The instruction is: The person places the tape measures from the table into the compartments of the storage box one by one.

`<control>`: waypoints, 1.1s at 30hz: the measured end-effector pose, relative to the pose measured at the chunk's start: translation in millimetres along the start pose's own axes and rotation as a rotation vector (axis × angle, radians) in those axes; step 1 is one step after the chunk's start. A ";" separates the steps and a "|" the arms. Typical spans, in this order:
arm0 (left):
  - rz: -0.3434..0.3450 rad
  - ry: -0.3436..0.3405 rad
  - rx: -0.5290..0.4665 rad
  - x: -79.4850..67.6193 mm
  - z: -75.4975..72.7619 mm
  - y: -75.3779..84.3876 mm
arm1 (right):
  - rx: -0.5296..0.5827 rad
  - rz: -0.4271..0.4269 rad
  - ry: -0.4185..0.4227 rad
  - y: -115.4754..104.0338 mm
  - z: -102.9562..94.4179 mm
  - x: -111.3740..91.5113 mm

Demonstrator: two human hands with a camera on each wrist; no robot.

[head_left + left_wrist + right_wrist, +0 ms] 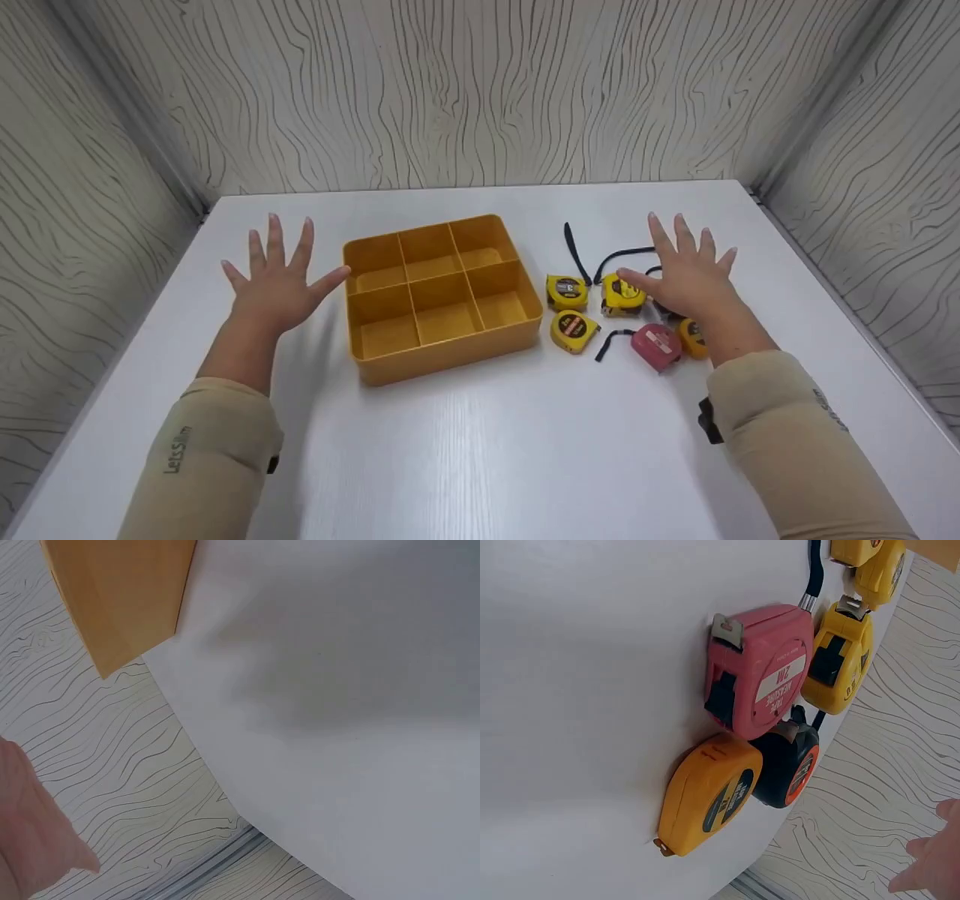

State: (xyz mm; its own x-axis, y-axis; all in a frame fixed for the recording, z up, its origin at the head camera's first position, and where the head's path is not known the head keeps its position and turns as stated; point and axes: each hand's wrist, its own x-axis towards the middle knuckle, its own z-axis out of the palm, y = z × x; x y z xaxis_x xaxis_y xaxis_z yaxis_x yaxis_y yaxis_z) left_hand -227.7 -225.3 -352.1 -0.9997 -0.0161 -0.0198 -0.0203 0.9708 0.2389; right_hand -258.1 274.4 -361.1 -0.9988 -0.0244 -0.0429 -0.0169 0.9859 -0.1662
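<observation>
My left hand (274,296) is spread wide beside the left wall of an orange-yellow box (442,360) with six compartments, its thumb tip overlapping the rim in the head view. It holds nothing. My right hand (694,281), fingers also spread, is over the tape measures at the right and partly covers them. Among these are a red tape measure (761,675), an orange one (709,791) and a black one (784,761). Nearer the box lie a yellow tape measure (568,292), another yellow one (622,295) with a strap, and a third yellow one (574,331).
Everything stands on a white table (465,457). A patterned wall (480,97) rises behind it, with similar panels at left and right. Black wrist straps (576,251) extend from some tape measures toward the back.
</observation>
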 end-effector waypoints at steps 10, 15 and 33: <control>-0.047 -0.051 -0.214 -2.3 -1.8 -0.3 | 0.119 0.010 -0.010 -9.5 4.7 4.5; -0.069 -0.059 -0.381 -2.1 -4.1 0.1 | 0.217 0.016 -0.037 -13.7 7.0 6.7; -0.141 -0.161 -0.683 -4.1 23.7 -5.5 | 0.811 0.016 -0.159 -44.7 35.0 12.3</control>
State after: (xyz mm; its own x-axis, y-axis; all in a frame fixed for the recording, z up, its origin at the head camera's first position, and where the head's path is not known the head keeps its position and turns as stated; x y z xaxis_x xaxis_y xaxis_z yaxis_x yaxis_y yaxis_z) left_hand -223.1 -224.9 -376.4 -0.9733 -0.0439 -0.2254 -0.2068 0.5946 0.7770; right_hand -268.0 224.2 -388.7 -0.9792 -0.0946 -0.1796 0.0963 0.5625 -0.8212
